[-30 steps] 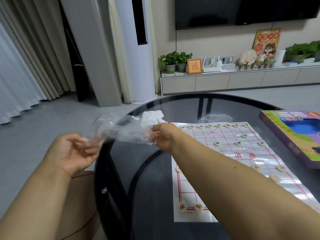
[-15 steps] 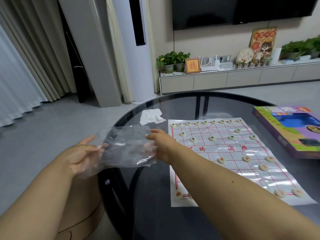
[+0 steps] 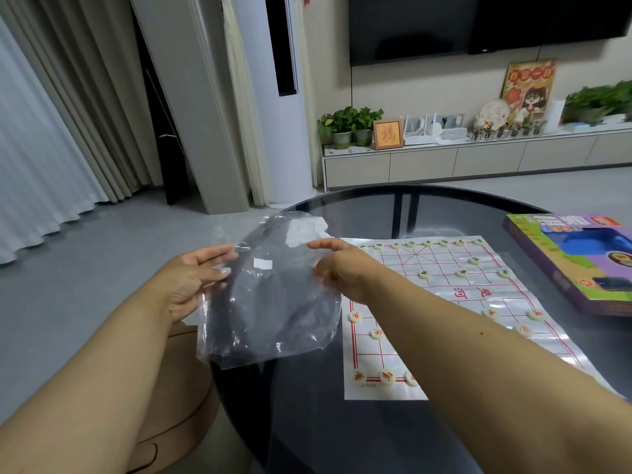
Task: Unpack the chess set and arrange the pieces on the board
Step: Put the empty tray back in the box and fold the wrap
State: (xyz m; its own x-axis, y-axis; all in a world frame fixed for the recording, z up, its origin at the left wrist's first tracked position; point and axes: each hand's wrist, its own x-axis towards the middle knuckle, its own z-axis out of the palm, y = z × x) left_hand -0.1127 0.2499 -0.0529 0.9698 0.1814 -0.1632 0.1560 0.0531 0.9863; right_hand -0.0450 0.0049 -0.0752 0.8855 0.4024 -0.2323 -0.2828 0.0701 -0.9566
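An empty clear plastic bag (image 3: 270, 302) hangs spread out over the left rim of the table. My left hand (image 3: 195, 278) pinches its left edge between thumb and fingers. My right hand (image 3: 338, 268) pinches its right edge, with the upper fingers held straight. To the right lies the chess board (image 3: 444, 292), a white sheet with a red grid. Cream disc pieces with green lettering (image 3: 427, 243) line its far edge, and several more stand one and two rows nearer. Pieces with red lettering (image 3: 386, 376) sit along the near side, partly hidden by my right forearm.
The round dark glass table (image 3: 342, 432) carries the board. A colourful game box (image 3: 574, 265) lies at the right edge. Crumpled white paper (image 3: 307, 229) shows behind the bag. A brown stool (image 3: 178, 405) stands under my left arm. Grey floor lies to the left.
The bag was bunched and pulled taut between my hands; now it is spread flat and hangs lower. Both hands have stayed on its edges.
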